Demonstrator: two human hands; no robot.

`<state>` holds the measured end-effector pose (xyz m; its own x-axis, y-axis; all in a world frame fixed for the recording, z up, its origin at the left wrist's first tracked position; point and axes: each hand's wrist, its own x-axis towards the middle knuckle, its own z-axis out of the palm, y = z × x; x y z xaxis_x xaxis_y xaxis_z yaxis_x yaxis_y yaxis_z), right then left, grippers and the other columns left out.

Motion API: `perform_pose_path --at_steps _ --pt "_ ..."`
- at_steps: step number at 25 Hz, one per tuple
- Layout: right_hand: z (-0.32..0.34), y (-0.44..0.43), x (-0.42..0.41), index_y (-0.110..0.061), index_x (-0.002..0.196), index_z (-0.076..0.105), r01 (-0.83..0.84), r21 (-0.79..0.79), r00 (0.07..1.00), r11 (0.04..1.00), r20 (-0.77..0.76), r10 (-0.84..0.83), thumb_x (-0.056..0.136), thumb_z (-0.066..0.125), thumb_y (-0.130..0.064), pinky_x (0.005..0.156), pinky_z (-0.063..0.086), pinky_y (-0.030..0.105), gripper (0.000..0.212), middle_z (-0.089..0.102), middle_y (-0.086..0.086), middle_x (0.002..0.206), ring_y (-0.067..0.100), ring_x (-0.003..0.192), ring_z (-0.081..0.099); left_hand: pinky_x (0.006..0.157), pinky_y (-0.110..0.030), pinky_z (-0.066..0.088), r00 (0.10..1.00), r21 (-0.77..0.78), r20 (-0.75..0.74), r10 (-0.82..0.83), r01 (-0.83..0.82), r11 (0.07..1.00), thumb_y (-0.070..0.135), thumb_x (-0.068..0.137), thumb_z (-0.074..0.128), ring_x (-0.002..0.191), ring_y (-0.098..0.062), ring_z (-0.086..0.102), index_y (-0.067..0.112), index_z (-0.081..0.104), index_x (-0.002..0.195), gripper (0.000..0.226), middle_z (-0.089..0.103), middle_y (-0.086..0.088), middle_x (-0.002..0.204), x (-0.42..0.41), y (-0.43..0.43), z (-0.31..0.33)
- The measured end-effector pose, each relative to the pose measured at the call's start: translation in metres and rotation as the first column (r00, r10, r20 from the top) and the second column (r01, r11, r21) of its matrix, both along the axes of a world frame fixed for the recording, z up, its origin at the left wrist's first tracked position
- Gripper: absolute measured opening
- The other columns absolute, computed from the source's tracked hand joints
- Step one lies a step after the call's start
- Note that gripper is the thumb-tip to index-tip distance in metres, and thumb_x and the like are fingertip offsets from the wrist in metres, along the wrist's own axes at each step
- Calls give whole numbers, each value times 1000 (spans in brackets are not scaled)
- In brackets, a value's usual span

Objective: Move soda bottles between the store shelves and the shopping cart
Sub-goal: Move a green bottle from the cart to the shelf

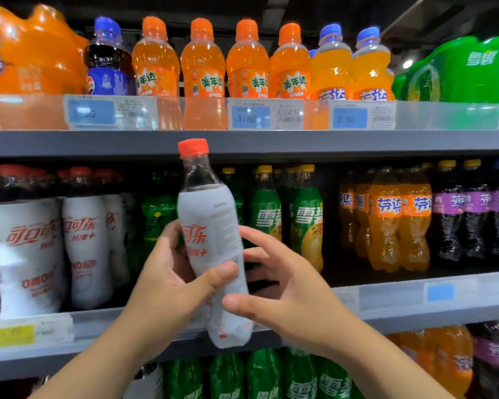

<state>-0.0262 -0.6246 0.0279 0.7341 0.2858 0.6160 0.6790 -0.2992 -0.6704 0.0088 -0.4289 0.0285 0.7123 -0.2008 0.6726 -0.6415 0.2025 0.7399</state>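
White-sleeved cola bottle (211, 243), red cap, held near-upright in mid-air before middle shelf (415, 309). Left hand (167, 283) wraps lower body, thumb across front. Right hand (288, 292) spread loose beside it, not closed. Likely risk: slick sleeve slips from single grip. Behind: green bottles (306, 220) packed close, easily knocked. Matching white bottles (84, 249) further left. Cart not in view.

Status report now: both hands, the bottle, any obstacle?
Left hand grips white cola bottle, nearly upright, red cap on. Right hand open, fingers beside the bottle. Stocked shelf behind; cart not in view.
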Motion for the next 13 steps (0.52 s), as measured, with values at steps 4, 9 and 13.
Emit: perform_pose_path --at_steps 4,9,13 --pt "-6 15 -2 -52 138 48 -31 95 997 995 68 24 78 85 -32 84 62 36 73 72 -12 120 14 109 70 85 -27 58 994 125 -26 -104 106 986 26 71 86 117 -18 67 31 51 133 71 70 3 126 -6 3 -2" --pt "-14 32 11 -47 136 47 -31 162 997 986 78 18 75 87 -33 95 56 43 74 69 -12 125 12 118 65 109 -41 44 998 281 54 18 -32 959 29 85 76 135 -16 53 31 39 147 72 60 6 143 -10 48 -6" --pt "-9 52 17 -48 133 47 -142 235 989 961 80 126 68 84 -33 90 60 33 76 70 -10 124 13 115 68 96 -37 54 864 76 268 426 -460 885 31 86 69 111 -23 68 29 61 118 33 73 -3 112 -17 121 -18"
